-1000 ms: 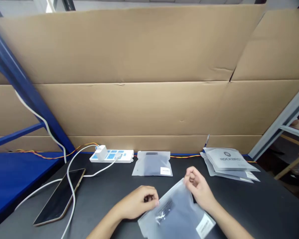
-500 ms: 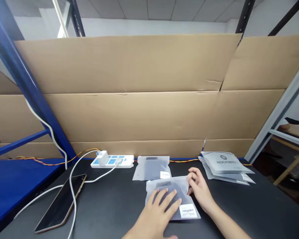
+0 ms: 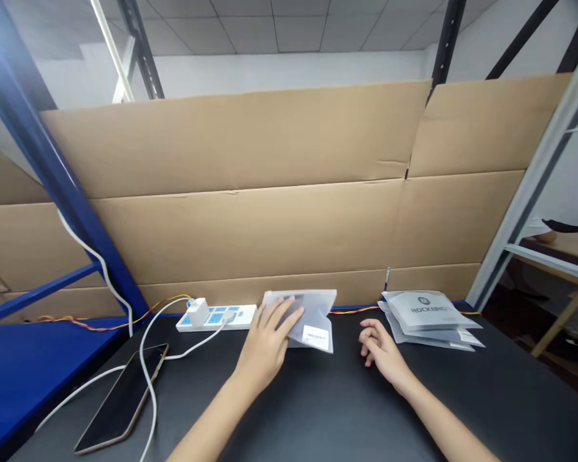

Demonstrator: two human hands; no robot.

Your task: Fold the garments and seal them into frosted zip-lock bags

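Observation:
My left hand (image 3: 266, 346) grips a frosted zip bag (image 3: 320, 311) at its left side, the fingers spread over its face and the thumb out of sight. The bag is tilted up at the back of the table, white barcode label facing me. It covers most of another frosted bag lying there. My right hand (image 3: 384, 353) is by itself over the black table, between that bag and the stack on the right. Its fingers are loosely bent and slightly apart, with nothing visible in them.
A stack of frosted bags (image 3: 426, 314), the top one printed with a brand name, lies at the back right beside a pen (image 3: 387, 278). At left are a power strip (image 3: 238, 317), a white cable (image 3: 150, 378) and a phone (image 3: 122, 401). A cardboard wall (image 3: 270, 231) closes the back.
My left hand has lifted the bag from the table's middle and carried it back and left, over the other bag. The right hand has let go of its edge. The view has tilted up slightly.

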